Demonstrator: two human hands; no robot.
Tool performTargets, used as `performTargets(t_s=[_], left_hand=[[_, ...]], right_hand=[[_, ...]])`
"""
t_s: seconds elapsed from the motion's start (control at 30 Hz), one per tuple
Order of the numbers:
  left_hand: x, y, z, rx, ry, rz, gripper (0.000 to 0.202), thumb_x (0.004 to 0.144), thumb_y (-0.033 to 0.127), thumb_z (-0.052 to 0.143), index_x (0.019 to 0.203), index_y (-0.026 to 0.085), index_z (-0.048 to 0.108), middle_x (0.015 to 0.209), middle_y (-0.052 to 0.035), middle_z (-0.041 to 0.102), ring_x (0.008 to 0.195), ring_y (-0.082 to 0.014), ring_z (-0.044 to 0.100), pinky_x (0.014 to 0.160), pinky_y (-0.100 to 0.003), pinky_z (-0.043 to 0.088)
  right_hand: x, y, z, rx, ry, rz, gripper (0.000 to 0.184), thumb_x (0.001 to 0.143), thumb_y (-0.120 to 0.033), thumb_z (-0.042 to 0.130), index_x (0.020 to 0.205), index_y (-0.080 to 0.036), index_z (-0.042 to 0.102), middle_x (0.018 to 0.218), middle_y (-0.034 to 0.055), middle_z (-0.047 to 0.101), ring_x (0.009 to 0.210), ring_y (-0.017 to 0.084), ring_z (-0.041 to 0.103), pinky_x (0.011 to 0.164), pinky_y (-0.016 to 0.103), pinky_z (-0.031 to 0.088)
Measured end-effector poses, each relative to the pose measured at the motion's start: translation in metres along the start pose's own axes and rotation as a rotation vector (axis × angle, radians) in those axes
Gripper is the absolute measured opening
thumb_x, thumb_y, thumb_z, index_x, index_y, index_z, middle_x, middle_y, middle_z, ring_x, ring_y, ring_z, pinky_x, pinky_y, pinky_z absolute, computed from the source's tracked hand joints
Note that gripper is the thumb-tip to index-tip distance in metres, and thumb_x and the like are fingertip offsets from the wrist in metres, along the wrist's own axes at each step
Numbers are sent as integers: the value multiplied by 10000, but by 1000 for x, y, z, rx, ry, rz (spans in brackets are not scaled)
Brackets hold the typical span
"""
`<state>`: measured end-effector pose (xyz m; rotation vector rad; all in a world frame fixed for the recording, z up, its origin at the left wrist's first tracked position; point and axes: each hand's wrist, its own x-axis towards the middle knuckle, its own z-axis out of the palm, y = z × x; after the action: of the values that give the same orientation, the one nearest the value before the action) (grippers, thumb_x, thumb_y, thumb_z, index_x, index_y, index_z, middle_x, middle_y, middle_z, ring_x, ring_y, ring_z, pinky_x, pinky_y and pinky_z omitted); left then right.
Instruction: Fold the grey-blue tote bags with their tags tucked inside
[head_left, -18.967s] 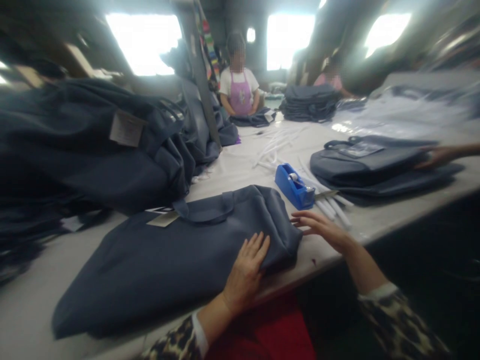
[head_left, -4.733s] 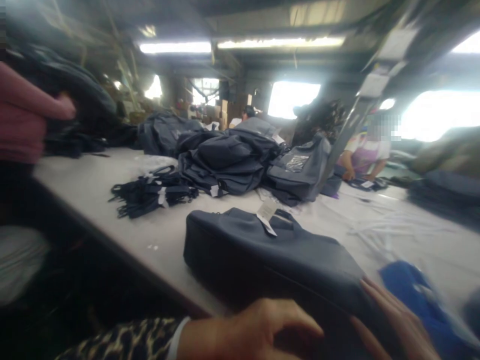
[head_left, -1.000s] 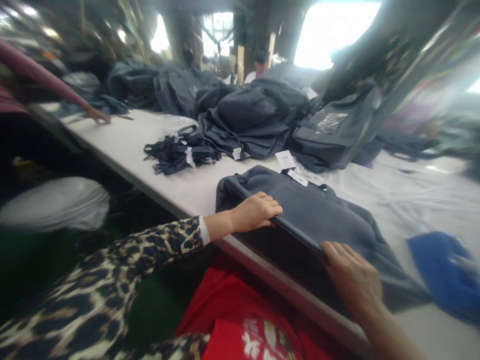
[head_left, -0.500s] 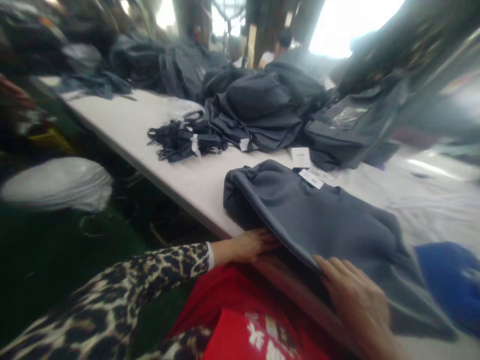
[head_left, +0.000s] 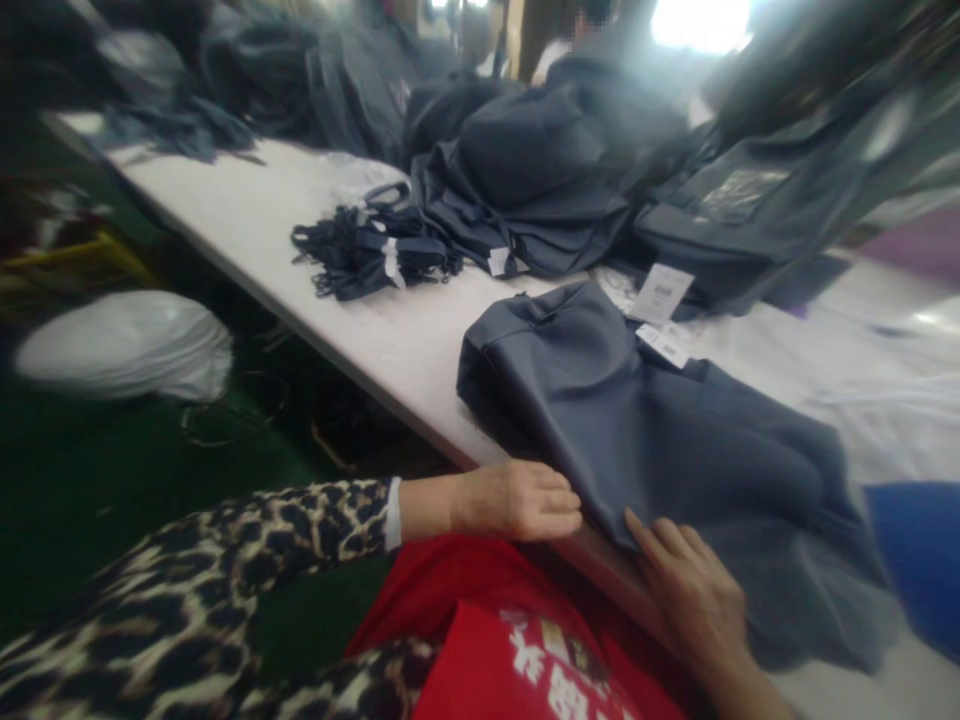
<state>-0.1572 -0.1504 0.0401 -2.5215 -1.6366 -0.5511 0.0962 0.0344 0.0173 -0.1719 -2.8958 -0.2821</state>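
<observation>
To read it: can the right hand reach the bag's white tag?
Probably yes: the right hand rests on the navy bag, and only that low bag lies between it and the white tag.

Your long white worktable (head_left: 300, 245) runs away from you, with green floor (head_left: 97, 520) beside it and a bright window (head_left: 701, 22) beyond it.

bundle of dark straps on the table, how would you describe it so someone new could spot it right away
Start at the long white table and the flat dark grey bag lying nearest the person. Just beyond that bag, a heap of dark bags sits on the table. Beside the heap's left side lies the bundle of dark straps: thin loops rather than a bag, gathered by a white strip.
</observation>
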Motion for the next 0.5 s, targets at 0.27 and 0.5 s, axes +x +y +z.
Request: performTargets(t_s=[0.27,0.5], left_hand=[[-11,-62,11,208,-80,-134,446,1028,401,495,1396,156,560,1464,-120,553,1337,-222,544,1135,-350,416],[-19,-57,17,194,-81,-158,651,903,351,660,1466,103,450,1515,-188,478,1375,-269,488,1120,-428,380]], right_hand=[[9,2,-2,-90,-31,1,352,960,-153,519,1305,-182,580,931,56,591,827,221,529,700,323,443],[14,4,1,-70,-80,24,348,980,-228,510,1315,-169,581,1161,122,625,976,254,572,772,359,509]])
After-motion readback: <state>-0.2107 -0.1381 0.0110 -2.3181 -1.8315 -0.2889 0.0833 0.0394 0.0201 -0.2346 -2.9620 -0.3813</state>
